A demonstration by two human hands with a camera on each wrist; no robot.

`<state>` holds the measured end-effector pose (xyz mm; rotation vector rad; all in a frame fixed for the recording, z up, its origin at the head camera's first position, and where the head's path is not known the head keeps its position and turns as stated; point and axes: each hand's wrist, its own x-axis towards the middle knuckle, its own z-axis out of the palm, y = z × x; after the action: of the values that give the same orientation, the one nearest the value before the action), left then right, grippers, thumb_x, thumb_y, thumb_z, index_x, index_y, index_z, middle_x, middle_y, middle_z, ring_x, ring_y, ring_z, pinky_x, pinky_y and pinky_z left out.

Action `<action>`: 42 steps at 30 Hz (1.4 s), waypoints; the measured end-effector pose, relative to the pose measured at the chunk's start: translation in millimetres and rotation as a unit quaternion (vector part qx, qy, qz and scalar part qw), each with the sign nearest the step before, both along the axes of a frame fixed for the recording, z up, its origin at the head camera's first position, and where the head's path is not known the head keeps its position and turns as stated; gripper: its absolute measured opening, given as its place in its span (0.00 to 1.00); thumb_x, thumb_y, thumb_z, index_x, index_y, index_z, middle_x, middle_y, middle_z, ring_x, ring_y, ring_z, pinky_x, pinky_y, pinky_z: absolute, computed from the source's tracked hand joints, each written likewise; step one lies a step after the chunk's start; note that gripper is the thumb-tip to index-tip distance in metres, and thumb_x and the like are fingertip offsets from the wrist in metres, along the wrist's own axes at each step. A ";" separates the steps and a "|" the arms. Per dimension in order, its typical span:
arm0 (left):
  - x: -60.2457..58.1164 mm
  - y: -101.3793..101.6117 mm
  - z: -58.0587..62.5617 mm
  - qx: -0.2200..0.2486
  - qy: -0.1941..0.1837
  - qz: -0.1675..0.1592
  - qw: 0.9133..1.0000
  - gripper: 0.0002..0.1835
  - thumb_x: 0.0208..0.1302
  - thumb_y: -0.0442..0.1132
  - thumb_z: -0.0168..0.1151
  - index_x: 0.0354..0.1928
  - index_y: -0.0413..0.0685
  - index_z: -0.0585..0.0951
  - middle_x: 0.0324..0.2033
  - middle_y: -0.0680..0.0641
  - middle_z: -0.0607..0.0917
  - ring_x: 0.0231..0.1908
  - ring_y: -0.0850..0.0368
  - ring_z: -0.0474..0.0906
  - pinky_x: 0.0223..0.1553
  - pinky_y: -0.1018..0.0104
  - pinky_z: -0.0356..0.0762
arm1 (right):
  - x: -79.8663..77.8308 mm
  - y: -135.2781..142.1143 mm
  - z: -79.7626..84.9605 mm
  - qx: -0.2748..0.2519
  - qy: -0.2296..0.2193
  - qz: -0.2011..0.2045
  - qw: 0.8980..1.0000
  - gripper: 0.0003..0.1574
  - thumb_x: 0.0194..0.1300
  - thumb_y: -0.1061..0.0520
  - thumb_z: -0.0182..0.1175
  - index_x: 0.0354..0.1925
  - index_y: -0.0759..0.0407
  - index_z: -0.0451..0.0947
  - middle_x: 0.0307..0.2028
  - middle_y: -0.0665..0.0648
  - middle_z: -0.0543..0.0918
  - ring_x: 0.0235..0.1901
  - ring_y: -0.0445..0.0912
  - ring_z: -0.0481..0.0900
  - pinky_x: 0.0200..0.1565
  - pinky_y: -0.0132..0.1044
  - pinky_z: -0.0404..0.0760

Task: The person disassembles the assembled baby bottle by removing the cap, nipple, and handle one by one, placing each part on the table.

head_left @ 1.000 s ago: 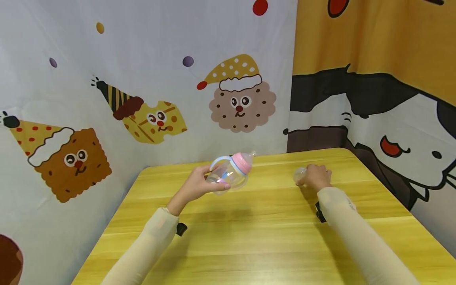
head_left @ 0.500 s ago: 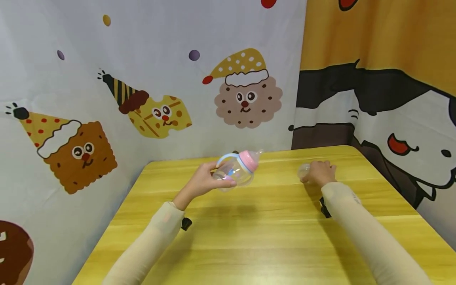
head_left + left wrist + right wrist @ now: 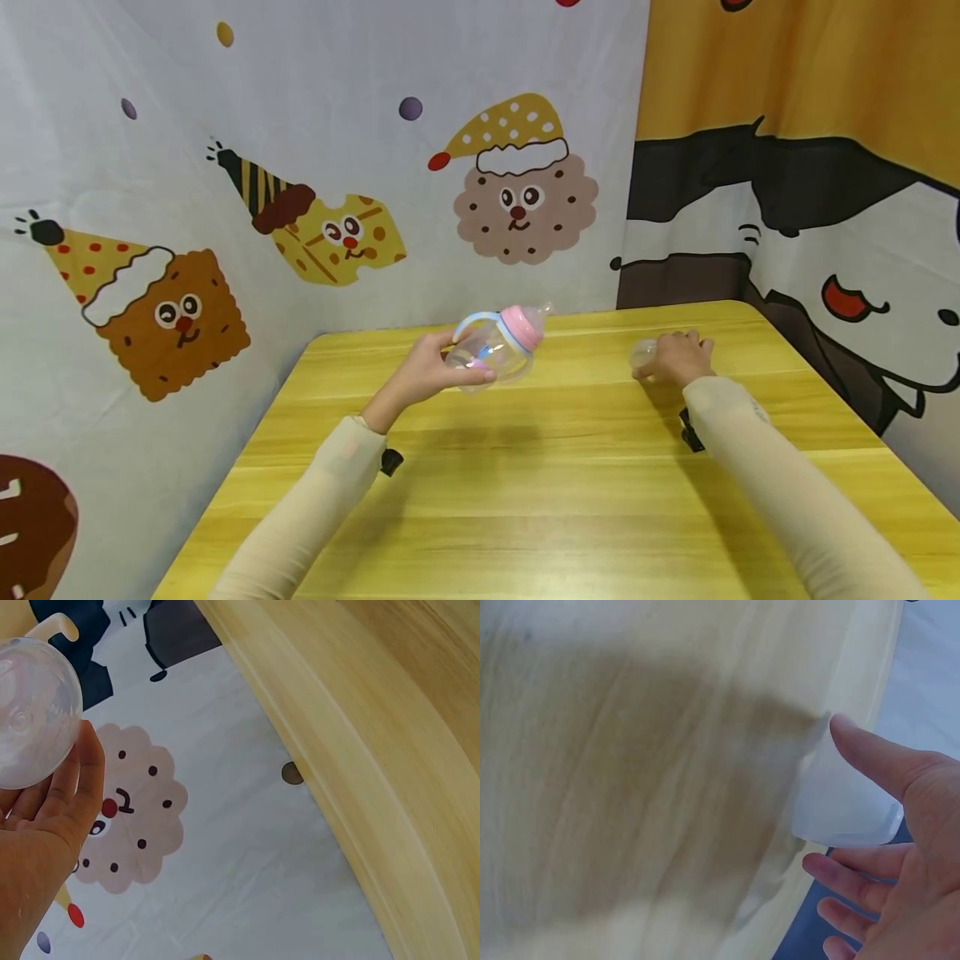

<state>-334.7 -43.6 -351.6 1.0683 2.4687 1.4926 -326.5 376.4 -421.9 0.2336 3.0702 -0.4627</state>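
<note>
— Leftmost?
— Left hand (image 3: 433,367), fingers curled round tilted bottle (image 3: 493,343), above worktop (image 3: 480,533).
— Right of bottle?
— Clear cup (image 3: 642,353), well apart, held between thumb and fingers of right hand (image 3: 680,358).
— Step?
— Judged: steadying bottle, gripping cup. Next: calls for light, even pinch.
</note>
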 end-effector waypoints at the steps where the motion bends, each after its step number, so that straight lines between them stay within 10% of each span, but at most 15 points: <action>1: -0.1 -0.4 0.7 0.000 -0.002 0.000 1.000 0.30 0.46 0.55 0.78 0.51 0.52 0.83 0.40 0.49 0.85 0.34 0.54 0.84 0.33 0.59 0.84 | 0.2 0.2 2.4 0.002 0.001 0.003 1.000 0.47 0.53 0.36 0.70 0.52 0.75 0.73 0.46 0.75 0.74 0.47 0.68 0.62 0.50 0.66 0.53; 9: -3.1 -0.1 8.5 -0.002 -0.005 0.002 1.000 0.29 0.45 0.54 0.79 0.52 0.57 0.82 0.42 0.49 0.84 0.36 0.53 0.84 0.34 0.59 0.84 | -5.6 -4.6 37.5 0.020 0.043 0.025 0.999 0.60 0.56 0.25 0.61 0.63 0.74 0.66 0.57 0.78 0.68 0.52 0.70 0.59 0.51 0.67 0.53; 23: -3.2 -1.1 9.3 0.002 -0.005 -0.002 1.000 0.28 0.46 0.56 0.78 0.51 0.59 0.82 0.41 0.50 0.84 0.34 0.54 0.85 0.34 0.58 0.84 | 8.4 -85.3 117.6 -0.190 0.145 0.122 0.963 0.34 0.73 0.35 0.46 0.55 0.63 0.71 0.46 0.65 0.80 0.43 0.56 0.79 0.43 0.50 0.78; 32: -0.4 -3.3 7.4 0.004 0.000 0.003 1.000 0.27 0.48 0.52 0.78 0.52 0.57 0.82 0.44 0.48 0.85 0.39 0.54 0.83 0.37 0.59 0.83 | 19.4 -129.3 131.7 -0.293 0.142 0.168 0.930 0.39 0.69 0.26 0.41 0.48 0.56 0.78 0.34 0.60 0.83 0.34 0.53 0.82 0.40 0.42 0.80; 42: 3.2 -5.2 6.3 0.009 0.000 0.020 1.000 0.27 0.49 0.48 0.78 0.53 0.59 0.82 0.43 0.52 0.85 0.40 0.54 0.82 0.39 0.59 0.83 | 23.8 -159.2 133.6 -0.281 0.103 0.171 0.939 0.39 0.60 0.21 0.52 0.44 0.52 0.78 0.28 0.55 0.85 0.28 0.50 0.81 0.29 0.41 0.76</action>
<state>-331.6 -48.8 -345.3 1.0277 2.4961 1.5276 -302.7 217.2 -288.3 -0.3800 2.8991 -1.3606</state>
